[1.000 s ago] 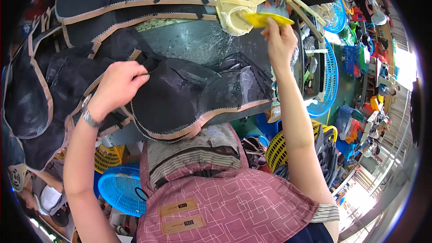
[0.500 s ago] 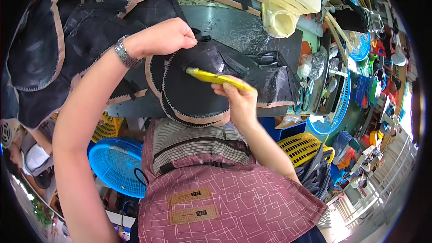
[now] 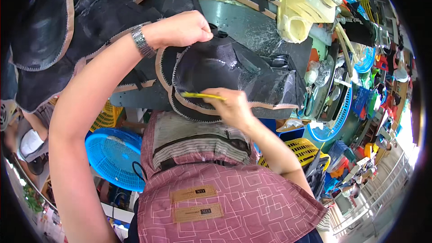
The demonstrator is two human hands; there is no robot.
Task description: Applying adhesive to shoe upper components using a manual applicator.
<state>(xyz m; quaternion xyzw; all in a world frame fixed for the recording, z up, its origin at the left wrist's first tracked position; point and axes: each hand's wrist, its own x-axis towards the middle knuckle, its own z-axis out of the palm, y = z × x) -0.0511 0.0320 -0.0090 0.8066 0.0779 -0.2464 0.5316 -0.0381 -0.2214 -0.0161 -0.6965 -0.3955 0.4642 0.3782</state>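
A black leather-like piece (image 3: 207,69), with tan binding and zigzag stitching along its edge, lies on the dark worktable in front of me. It looks like a boot upper, and its surface is wet and shiny. My left hand (image 3: 188,29), with a metal watch at the wrist, is closed in a fist at the piece's far edge; what the fingers pinch there is mostly hidden. In my right hand (image 3: 232,108) is a flat yellow brush (image 3: 202,95), its tip touching the piece near the left edge. Another similar piece lies underneath.
Several more black stitched pieces (image 3: 105,11) cover the table's left and back. A glue-stained cream container (image 3: 303,2) stands at the back right. Scissors (image 3: 309,103) lie by a blue basket (image 3: 335,119) on the right. Another blue basket (image 3: 112,157) sits below left.
The brush has moved nearer to me, toward the piece's lower left edge, and the piece looks shinier. My left hand stays at the far edge. The whole view has shifted slightly.
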